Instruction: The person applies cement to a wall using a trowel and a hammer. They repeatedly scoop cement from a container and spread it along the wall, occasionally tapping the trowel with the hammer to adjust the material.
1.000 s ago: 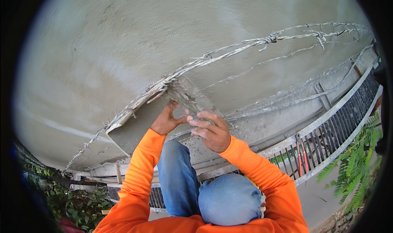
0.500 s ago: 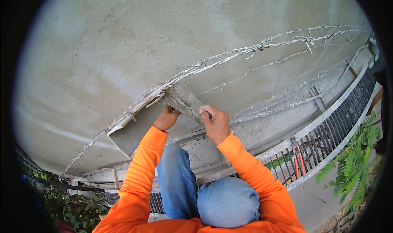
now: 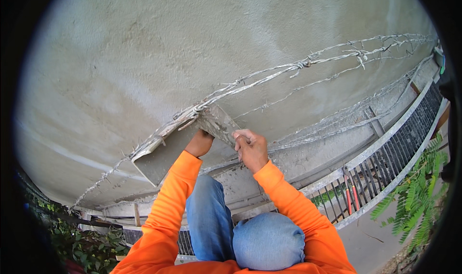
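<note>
- The person works against a grey plastered wall (image 3: 144, 57), with both orange sleeves reaching up from the lower edge of the view.
- The left hand (image 3: 199, 144) is closed under a flat rectangular plaster board (image 3: 161, 156) loaded with wet grey mortar, gripping it from below; the grip itself is hidden behind the board's edge.
- The right hand (image 3: 251, 149) is closed around the handle of a steel trowel (image 3: 216, 122), whose mortar-smeared blade tilts up toward the wall.
- Compared with 1 second ago, the 2 hands sit closer together, and the right hand has slid from an open, spread pose to a firm closed grip beside the board's right edge.
- The trowel blade now touches the board's right end, just under the barbed wire (image 3: 288, 69) that runs diagonally across the wall.
- Judged from this, mortar is being gathered off the board onto the blade, close to the wall face.
- The wire strands, crusted with dried mortar, pass just above both hands, so they look like a snag hazard for the knuckles.
- The person's blue-jeaned knee (image 3: 269, 240) rises at the lower edge, and a metal railing (image 3: 385, 163) curves along the right below the wall.
- Green leaves (image 3: 423, 202) show beyond the railing at the right edge.
</note>
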The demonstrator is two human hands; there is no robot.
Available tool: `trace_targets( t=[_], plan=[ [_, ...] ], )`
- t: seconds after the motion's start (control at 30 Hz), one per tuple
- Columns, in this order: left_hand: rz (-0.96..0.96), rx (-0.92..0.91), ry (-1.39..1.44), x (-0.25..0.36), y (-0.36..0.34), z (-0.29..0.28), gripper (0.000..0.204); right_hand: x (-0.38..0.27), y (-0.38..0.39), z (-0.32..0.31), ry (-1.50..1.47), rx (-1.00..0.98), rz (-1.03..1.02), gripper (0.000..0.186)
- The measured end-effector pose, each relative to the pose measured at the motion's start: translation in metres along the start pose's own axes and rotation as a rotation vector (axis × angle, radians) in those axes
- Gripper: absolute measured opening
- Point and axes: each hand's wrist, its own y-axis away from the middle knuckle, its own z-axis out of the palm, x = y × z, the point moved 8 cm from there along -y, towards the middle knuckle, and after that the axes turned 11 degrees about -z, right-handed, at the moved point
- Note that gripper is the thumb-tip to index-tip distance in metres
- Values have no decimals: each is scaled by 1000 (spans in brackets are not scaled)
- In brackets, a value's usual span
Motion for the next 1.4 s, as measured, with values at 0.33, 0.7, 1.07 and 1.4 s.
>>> trace_targets(
  t=[0.33, 0.7, 1.07, 1.4],
  plan=[
    [169, 282, -363, -3, 4, -8, 31, -9, 1, 14, -257, 23, 171, 17],
    [386, 328, -206, 41, -2, -37, 23, -21, -18, 19, 7, 5, 91, 13],
    [-156, -616, 1317, -66, -43, 9, 29, -18, 13, 35, -415, -1, 275, 18],
    [-173, -439, 762, -50, -44, 8, 39, -5, -1, 25, -427, 130, 296, 18]
  ],
)
